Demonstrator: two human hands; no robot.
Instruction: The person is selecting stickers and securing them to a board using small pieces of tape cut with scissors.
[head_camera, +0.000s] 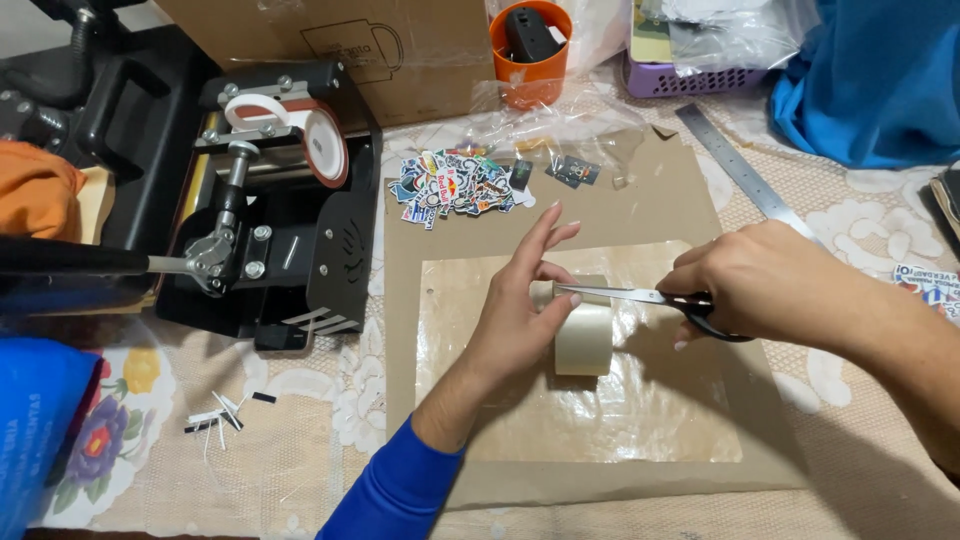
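My left hand (520, 310), in a blue sleeve, rests on a roll of pale tape (585, 340) standing on a clear film sheet (620, 420) over brown cardboard (650, 200). Its thumb and fingers pinch the tape near the roll's top. My right hand (760, 285) grips black-handled scissors (650, 297); the blades point left and their tips reach the tape at my left thumb.
A black mug heat press (270, 200) stands at the left. A pile of colourful stickers (455, 185) lies at the cardboard's far edge. An orange cup (530, 50), a metal ruler (740, 170), a purple basket (690, 75) and blue cloth (880, 80) sit behind.
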